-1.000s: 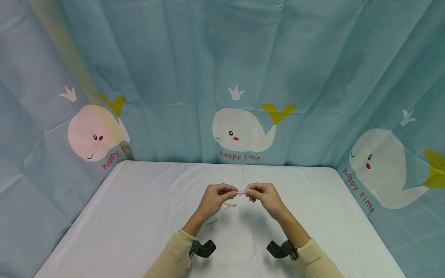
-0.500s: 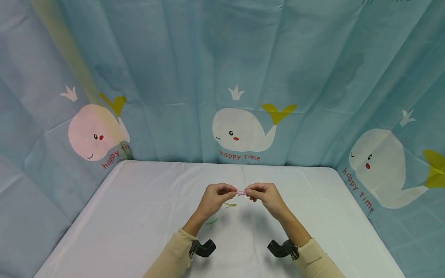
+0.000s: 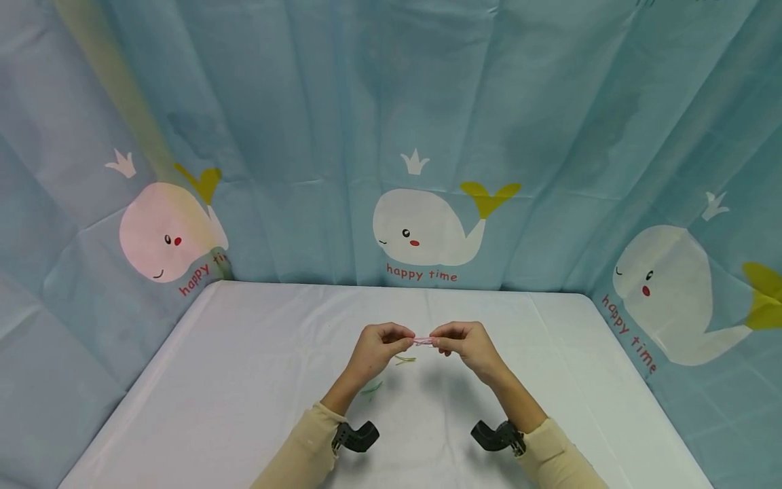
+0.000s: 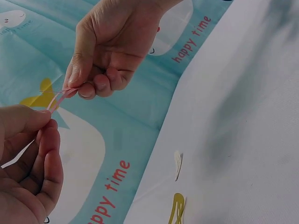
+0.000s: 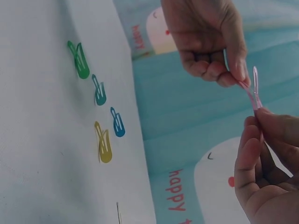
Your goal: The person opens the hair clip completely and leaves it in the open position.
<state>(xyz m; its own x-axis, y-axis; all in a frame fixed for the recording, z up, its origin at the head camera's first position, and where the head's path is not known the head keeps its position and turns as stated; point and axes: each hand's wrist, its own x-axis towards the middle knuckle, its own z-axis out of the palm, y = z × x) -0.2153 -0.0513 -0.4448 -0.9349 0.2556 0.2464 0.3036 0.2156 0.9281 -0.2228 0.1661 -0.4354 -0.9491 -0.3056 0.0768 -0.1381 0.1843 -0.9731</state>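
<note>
A pink snap hair clip [image 3: 423, 341] is held in the air between both hands, above the table. My left hand [image 3: 374, 350] pinches one narrow leg of it between thumb and index finger. On the other side, my right hand [image 3: 470, 345] pinches the broad end. The right wrist view shows the pink hair clip [image 5: 255, 93] unsnapped, its other leg sticking up free. Fingertips cover both ends of the clip in part.
On the white tabletop [image 3: 244, 380] lie a yellow hair clip [image 5: 104, 144], a blue one [image 5: 117, 122], a teal one [image 5: 99, 91] and a green one [image 5: 79, 60]. A white hair clip [image 4: 178, 164] lies near the far edge. A whale-print curtain [image 3: 342, 136] hangs behind.
The hands have moved slightly apart, so more of the pink hair clip shows between the fingertips. The arms stay in nearly the same place.
</note>
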